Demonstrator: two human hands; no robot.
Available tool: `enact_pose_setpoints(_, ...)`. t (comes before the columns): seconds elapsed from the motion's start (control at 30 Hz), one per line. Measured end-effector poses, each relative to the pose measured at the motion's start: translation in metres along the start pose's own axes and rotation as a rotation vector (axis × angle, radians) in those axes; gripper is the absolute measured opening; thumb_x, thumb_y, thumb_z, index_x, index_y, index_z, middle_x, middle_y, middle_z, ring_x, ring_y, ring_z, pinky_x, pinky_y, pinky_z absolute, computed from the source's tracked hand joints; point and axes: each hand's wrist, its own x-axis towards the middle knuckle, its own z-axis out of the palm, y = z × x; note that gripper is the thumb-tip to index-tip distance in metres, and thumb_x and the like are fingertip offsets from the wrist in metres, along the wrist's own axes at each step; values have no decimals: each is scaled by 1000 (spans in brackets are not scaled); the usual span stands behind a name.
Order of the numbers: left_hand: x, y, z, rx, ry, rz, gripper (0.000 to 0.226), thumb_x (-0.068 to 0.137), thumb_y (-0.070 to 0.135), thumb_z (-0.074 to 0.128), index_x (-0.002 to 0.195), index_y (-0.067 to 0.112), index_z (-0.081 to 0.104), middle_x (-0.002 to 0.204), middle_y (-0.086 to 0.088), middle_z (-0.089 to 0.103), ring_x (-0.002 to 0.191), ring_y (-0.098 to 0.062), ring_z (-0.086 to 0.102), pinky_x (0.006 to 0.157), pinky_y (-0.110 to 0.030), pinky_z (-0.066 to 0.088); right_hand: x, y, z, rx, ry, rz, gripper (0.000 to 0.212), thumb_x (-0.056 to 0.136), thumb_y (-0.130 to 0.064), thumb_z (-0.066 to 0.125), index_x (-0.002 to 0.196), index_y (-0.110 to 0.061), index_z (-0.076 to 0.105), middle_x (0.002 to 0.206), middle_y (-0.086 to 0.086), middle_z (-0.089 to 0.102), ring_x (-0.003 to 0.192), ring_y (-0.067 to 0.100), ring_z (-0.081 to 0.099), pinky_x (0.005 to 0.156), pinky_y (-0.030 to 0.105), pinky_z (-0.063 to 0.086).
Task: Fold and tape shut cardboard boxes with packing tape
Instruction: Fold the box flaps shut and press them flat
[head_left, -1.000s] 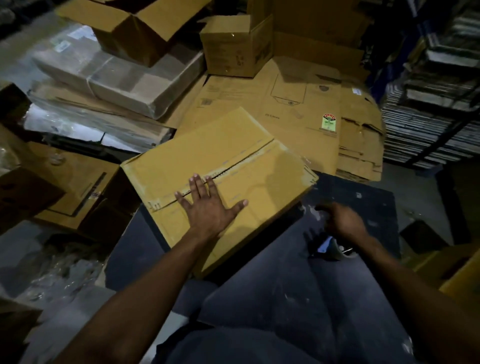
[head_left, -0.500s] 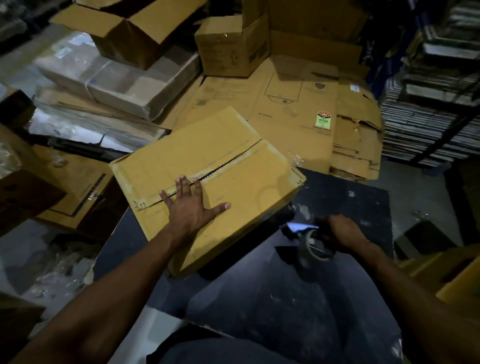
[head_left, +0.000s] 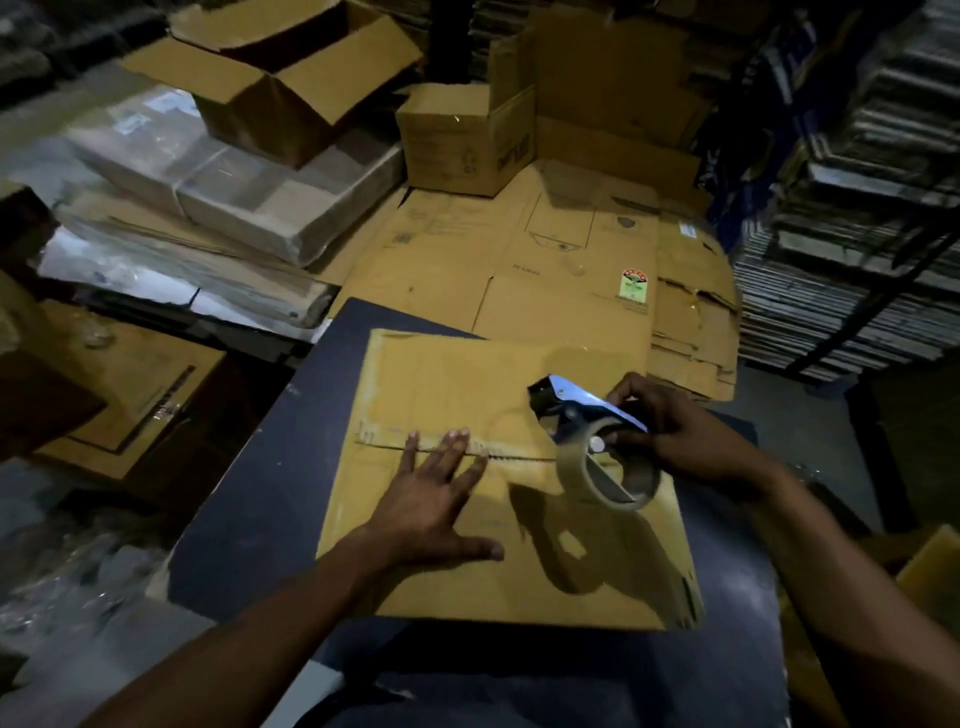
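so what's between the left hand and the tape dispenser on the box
In the head view, only bare box top and its untaped flap seam lie between the left hand and the tape dispenser, which the right hand grips.

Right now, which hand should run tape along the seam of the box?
Right. The right hand already grips the tape dispenser just above the box, near the seam. The left hand lies flat across the flaps and holds them closed.
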Motion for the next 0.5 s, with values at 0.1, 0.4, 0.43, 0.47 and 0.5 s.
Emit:
enact_pose_setpoints(0.1, -1, 1, 1, -103, 118, -30, 110, 92, 99, 27, 176, 28, 16, 184, -1, 4, 170, -16, -2, 135, -56, -8, 16, -8, 17, 27, 15, -5, 25, 99, -15, 76, 117, -17, 58, 101, 9, 76, 91, 34, 73, 83, 57, 62)
enact_pose_setpoints(0.4, -23, 20, -55, -1424, 515, -533, 36, 107, 55, 63, 111, 26, 84, 105, 4, 83, 87, -19, 76, 76, -40, 62, 35, -25, 57, -22, 58, -63, 57, 87, -8, 88, 130, -27, 55, 128, -2, 67, 108, 21, 74, 86, 53, 64)
enact_pose_setpoints(0.43, -24, 20, -68, -1604, 442, -557, 47, 106, 61, 60, 109, 21, 85, 104, -2, 83, 81, -22, 73, 68, -37, 57, 36, -26, 62, -49, 65, -80, 59, 86, -7, 88, 130, -27, 55, 129, -3, 64, 110, 20, 73, 84, 52, 65)
enact_pose_setpoints(0.47, -26, 19, -79, -1776, 342, -577, 59, 104, 68, 56, 112, 17, 84, 107, -8, 83, 79, -26, 70, 66, -36, 52, 37, -29, 68, -84, 73, -98, 60, 84, -6, 89, 129, -28, 55, 131, -7, 62, 111, 19, 71, 81, 51, 64)
enact_pose_setpoints(0.5, -27, 17, -87, -1910, 238, -598, 70, 103, 74, 52, 117, 13, 83, 112, -12, 82, 78, -27, 69, 66, -37, 51, 38, -32, 74, -122, 80, -118, 61, 84, -5, 88, 128, -29, 54, 131, -11, 59, 111, 17, 69, 78, 51, 64)
